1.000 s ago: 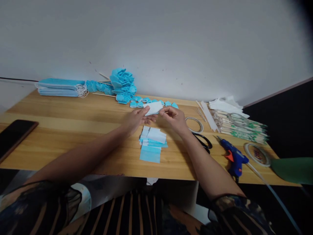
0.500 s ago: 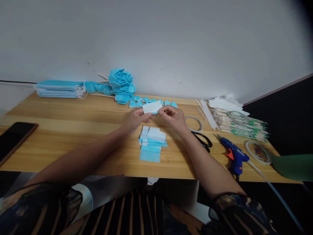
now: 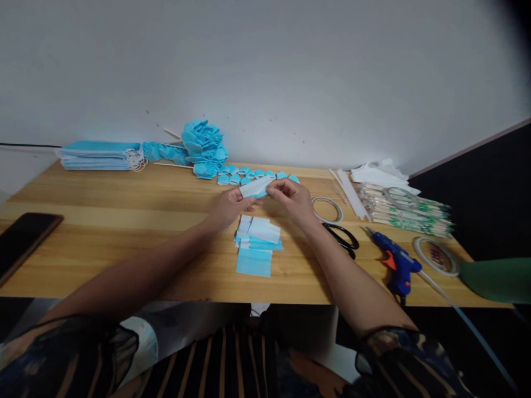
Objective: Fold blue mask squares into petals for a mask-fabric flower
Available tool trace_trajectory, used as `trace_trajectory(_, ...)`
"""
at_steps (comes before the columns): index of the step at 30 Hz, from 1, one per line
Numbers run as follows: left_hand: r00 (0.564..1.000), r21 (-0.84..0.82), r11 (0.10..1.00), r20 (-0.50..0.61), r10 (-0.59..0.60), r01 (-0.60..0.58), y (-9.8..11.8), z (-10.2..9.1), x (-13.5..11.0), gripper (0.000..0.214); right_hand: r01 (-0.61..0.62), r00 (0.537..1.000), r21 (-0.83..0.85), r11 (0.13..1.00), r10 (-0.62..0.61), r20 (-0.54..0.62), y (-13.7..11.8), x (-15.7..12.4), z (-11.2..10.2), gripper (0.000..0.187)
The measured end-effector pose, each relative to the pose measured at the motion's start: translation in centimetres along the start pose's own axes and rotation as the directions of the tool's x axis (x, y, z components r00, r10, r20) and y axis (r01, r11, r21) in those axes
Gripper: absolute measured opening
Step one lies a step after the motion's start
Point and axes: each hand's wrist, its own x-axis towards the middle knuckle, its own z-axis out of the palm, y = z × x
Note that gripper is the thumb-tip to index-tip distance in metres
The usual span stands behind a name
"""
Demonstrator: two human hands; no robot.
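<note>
Between my two hands is a piece of face-mask fabric [image 3: 254,189], white on top with a blue edge folded over. My left hand [image 3: 229,207] grips its left side between thumb and fingers. At the right end, my right hand [image 3: 291,198] pinches the folded edge. Below my hands lies a loose pile of cut mask pieces [image 3: 259,232], white and blue, with one flat blue piece [image 3: 254,262] nearest me. Just behind the held fabric, a row of small folded blue petals [image 3: 245,172] lies on the wooden table [image 3: 166,193].
Blue fabric flowers [image 3: 203,145] on sticks and a stack of face masks [image 3: 99,155] are back left. A phone [image 3: 27,237] lies left. On the right are a tape roll [image 3: 341,213], black-handled scissors [image 3: 352,243], a blue glue gun [image 3: 394,260] and packed wooden sticks [image 3: 406,213].
The fabric's near edge has been folded up further, so more blue shows and the white area looks narrower. Both hands stay nearly in place; the view has shifted slightly.
</note>
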Motion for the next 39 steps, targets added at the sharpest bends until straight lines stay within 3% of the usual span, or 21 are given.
trace_trajectory(9,1.000,-0.015,1.000,0.025,-0.019,0.019,0.00,0.00,-0.04,0.038,-0.026,1.000,0.021,0.999,0.026,0.000,0.13,-0.11,0.05,0.018)
trace_trajectory(16,0.998,-0.029,0.998,-0.021,-0.053,0.052,-0.12,-0.07,0.16,0.042,-0.007,1.000,0.003,1.000,0.007,-0.017,-0.01,-0.13,0.10,0.017)
trace_trajectory(31,0.998,0.085,0.996,-0.060,0.027,-0.022,0.41,-0.02,0.03,0.037,-0.039,0.999,0.032,0.999,0.039,0.008,0.04,-0.18,0.20,0.018)
trace_trajectory(35,0.995,0.079,0.997,-0.101,0.024,-0.016,0.38,-0.18,0.13,0.037,-0.093,0.995,0.147,0.985,0.089,0.038,0.52,0.14,0.01,0.052)
trace_trajectory(39,0.993,0.109,0.994,-0.113,0.038,-0.025,0.12,-0.33,0.31,0.035,-0.123,0.983,0.149,0.981,0.099,0.156,0.55,0.25,-0.01,0.079)
